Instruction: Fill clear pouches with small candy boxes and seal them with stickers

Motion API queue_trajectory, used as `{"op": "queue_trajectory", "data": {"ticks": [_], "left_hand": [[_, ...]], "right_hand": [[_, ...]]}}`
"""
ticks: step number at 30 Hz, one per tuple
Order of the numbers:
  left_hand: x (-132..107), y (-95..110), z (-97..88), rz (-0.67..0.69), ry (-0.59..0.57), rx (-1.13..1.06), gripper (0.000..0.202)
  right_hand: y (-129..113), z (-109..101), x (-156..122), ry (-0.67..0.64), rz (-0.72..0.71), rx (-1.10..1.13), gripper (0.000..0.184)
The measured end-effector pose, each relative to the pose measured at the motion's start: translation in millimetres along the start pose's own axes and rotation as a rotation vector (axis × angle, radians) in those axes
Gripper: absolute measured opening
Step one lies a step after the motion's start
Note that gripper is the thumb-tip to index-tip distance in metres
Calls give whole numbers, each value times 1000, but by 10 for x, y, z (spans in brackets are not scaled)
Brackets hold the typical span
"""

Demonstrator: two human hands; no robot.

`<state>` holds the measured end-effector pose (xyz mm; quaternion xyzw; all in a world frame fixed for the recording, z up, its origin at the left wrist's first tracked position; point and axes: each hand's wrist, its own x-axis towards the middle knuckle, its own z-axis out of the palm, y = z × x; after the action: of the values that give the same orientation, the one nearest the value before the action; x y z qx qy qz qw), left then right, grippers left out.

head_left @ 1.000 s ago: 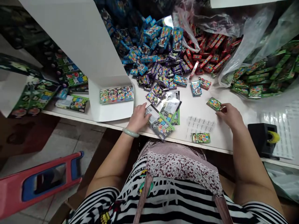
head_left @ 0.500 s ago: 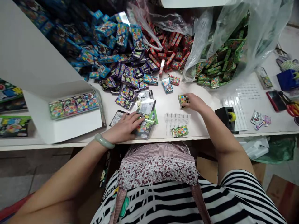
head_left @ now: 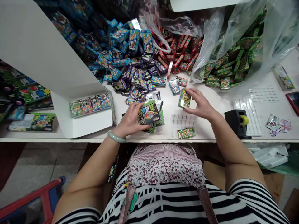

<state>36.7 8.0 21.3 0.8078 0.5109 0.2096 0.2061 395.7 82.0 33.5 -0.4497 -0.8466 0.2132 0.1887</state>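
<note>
My left hand (head_left: 132,120), a pale green bangle on its wrist, grips a black and green printed packet (head_left: 149,113) at its left edge, raised over other flat packets (head_left: 159,120). My right hand (head_left: 198,104) has its thumb and fingers around a small green candy box (head_left: 184,98), tilted up at the table. Just beyond that box lie a blue box (head_left: 174,86) and a red box (head_left: 181,81). Nearer to me, a green sachet (head_left: 186,133) rests by a clear sheet of round stickers (head_left: 182,119).
Heaps of blue boxes (head_left: 121,34), purple sachets (head_left: 140,73), red boxes (head_left: 181,56) and bagged green boxes (head_left: 227,70) line the back. An open white carton (head_left: 91,123) holding a row of packs stands left. A black tape dispenser (head_left: 235,123) sits right.
My left hand has lifted the black and green packet off the flat ones. My right hand has tipped the green box up. The view has shifted left.
</note>
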Motion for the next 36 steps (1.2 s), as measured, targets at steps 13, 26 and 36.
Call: {"op": "queue_trajectory", "data": {"ticks": [13,26,36], "left_hand": [[-35,-4,105,8,-21,149,100],[-55,-5,191,74,-98,107,101],[12,-23,222,128,-102,17,86]], "right_hand": [[-756,312,19,-111,-228,-223,96],[-691,283,3,-326,-273,-203,84],[-597,442,95,-279,-252,-13,94]]}}
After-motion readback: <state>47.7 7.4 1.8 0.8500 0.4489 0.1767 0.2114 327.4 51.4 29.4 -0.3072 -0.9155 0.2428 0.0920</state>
